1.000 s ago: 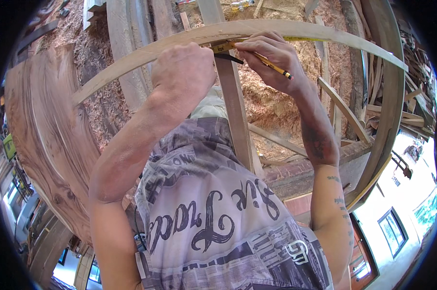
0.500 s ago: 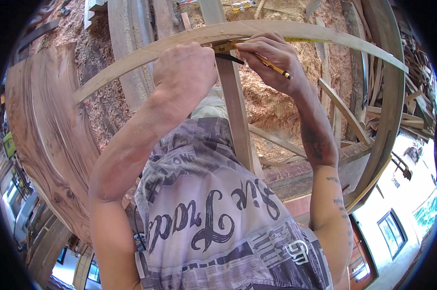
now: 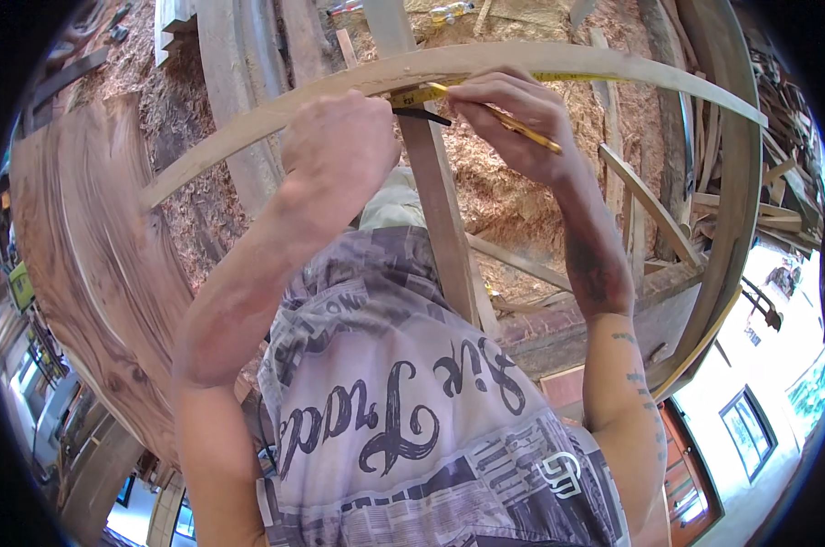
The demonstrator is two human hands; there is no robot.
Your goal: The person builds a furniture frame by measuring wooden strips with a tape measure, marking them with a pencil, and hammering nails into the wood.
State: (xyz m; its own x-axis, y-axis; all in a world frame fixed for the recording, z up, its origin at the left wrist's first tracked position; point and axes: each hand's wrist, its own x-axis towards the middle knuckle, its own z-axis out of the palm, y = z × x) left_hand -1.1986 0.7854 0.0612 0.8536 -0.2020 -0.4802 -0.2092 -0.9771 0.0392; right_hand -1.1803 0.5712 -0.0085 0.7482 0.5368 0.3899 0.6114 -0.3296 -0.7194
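A long, narrow wooden board [image 3: 604, 62] stretches across in front of me, bowed by the lens. A yellow tape measure [image 3: 416, 97] runs along its near edge, its blade showing again to the right of my right hand. My left hand [image 3: 340, 141] is closed at the board's near edge, around the tape measure's hidden body; a black strap [image 3: 423, 116] sticks out beside it. Between the thumb and fingers of my right hand [image 3: 513, 114] is a yellow pencil [image 3: 529, 130], its pale tip pointing left over the tape blade.
An upright-looking timber beam [image 3: 438, 191] passes under the board. Wide, dark-grained slabs [image 3: 93, 264] lie on the left. Wood shavings [image 3: 513, 196] cover the ground beyond, with a slanted stick [image 3: 651, 208] at right. Scrap wood [image 3: 786, 187] is piled at the far right.
The pencil has shifted slightly, its tip now showing more plainly over the tape blade. My left hand has moved a little to the left and toward me.
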